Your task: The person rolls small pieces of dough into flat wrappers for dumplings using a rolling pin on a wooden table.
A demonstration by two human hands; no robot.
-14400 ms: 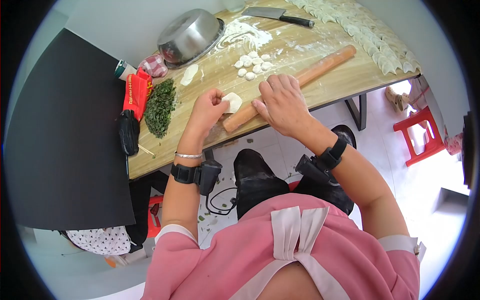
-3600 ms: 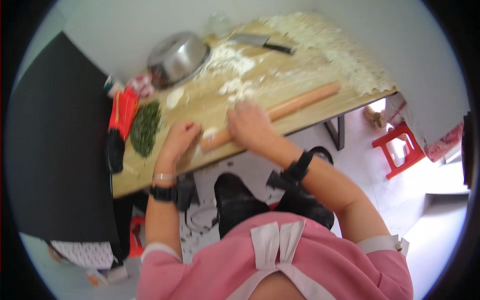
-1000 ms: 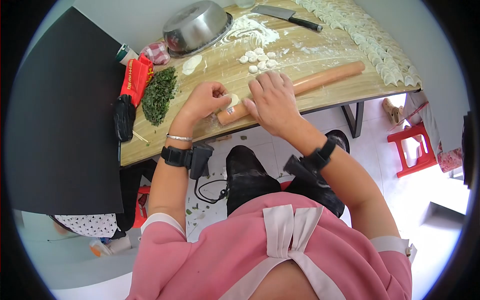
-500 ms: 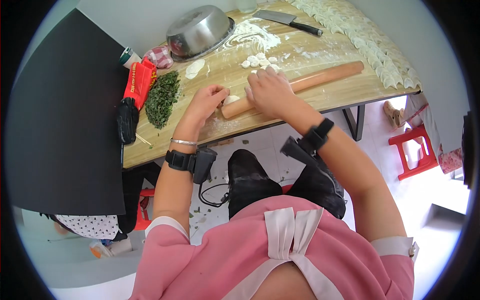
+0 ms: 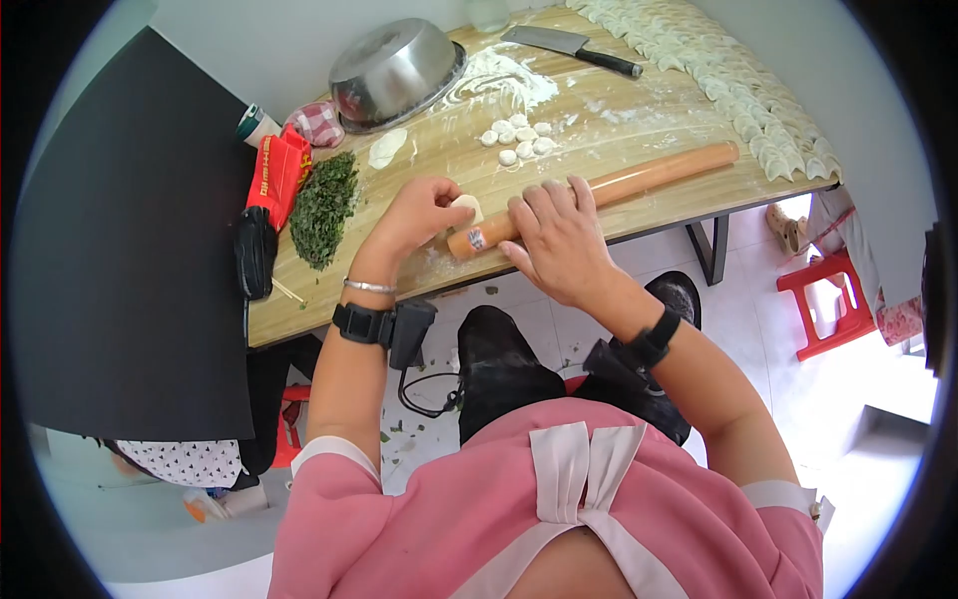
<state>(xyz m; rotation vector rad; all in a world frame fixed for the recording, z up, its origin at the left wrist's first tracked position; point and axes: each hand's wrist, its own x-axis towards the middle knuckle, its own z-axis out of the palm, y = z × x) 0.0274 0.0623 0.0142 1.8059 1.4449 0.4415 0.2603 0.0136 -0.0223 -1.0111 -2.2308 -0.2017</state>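
My left hand point(image 5: 423, 212) is closed in a pinch at the edge of a small round dough wrapper point(image 5: 467, 207), partly covered by the fingers. Just in front of the wrapper lies the near end of a long wooden rolling pin point(image 5: 659, 174), with a small label on that end. My right hand point(image 5: 565, 240) lies over the pin, its fingers curved across the top and the thumb on the near side. Beyond the pin are several small flattened dough pieces point(image 5: 519, 134). A thin rolled wrapper point(image 5: 387, 149) lies farther left.
On the wooden table point(image 5: 599, 125) sit an upturned metal bowl point(image 5: 394, 75), a cleaver point(image 5: 569, 48), chopped greens point(image 5: 324, 210), a red packet point(image 5: 279, 168) and spread flour point(image 5: 504, 80). Rows of dumplings point(image 5: 718, 75) line the far right. A red stool point(image 5: 833, 299) stands right, near another person.
The rolling pin has shifted slightly toward me. My right hand has moved back and to the right along it, uncovering the dough pieces. My left hand stays at the wrapper.
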